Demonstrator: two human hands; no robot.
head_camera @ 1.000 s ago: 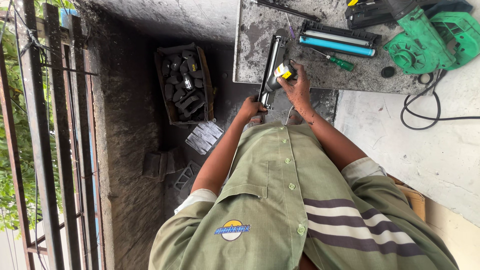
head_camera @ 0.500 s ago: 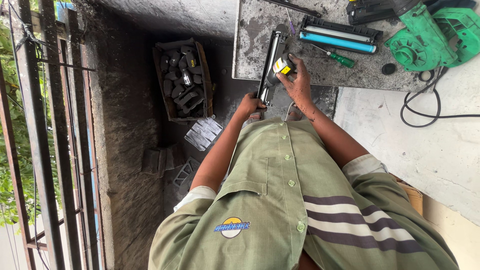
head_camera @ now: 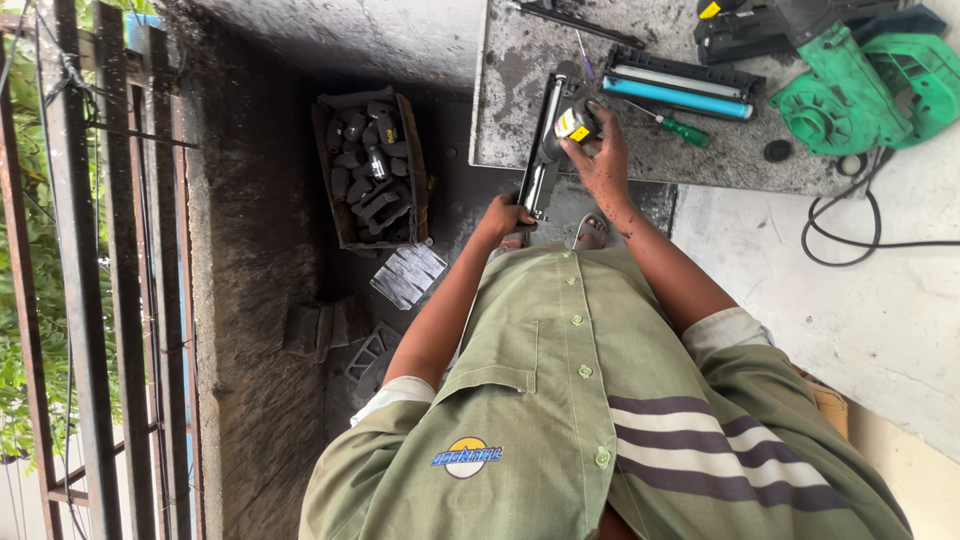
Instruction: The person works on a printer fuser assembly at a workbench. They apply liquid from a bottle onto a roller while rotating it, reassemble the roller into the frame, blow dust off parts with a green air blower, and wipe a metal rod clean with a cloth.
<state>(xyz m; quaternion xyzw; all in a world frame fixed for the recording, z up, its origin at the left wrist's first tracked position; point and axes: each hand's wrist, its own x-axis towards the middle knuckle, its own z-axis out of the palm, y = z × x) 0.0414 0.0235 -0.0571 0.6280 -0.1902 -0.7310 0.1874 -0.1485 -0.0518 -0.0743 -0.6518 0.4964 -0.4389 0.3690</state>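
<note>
Gripping the near end of a long black toner cartridge, the left hand is closed around it at the edge of the stained grey worktop. The cartridge is a narrow dark bar, dusty with toner, with a thin pale strip running along its length; it lies across the worktop's front edge, its far end resting on the slab and its near end overhanging towards the person's body. The right hand, smudged black across the knuckles and wrist, is clamped on a small roll of tape with a yellow and white side, pressed against the cartridge about midway along it.

Just beyond on the worktop lies a second cartridge, open, with a bright blue drum roller and a pale roller side by side. A green-handled screwdriver lies between that cartridge and the right hand, near both. Farther right sits a green air blower, its black cable looping down over the pale floor. A thin dark part lies at the far edge of the slab.

On the blackened floor left of the worktop stands a wooden crate packed with dark toner bottles and parts. A torn sheet of grey packaging lies near it. Rusted iron bars run along the left side, with green leaves behind. The person wears an olive-green buttoned shirt with stripes.
</note>
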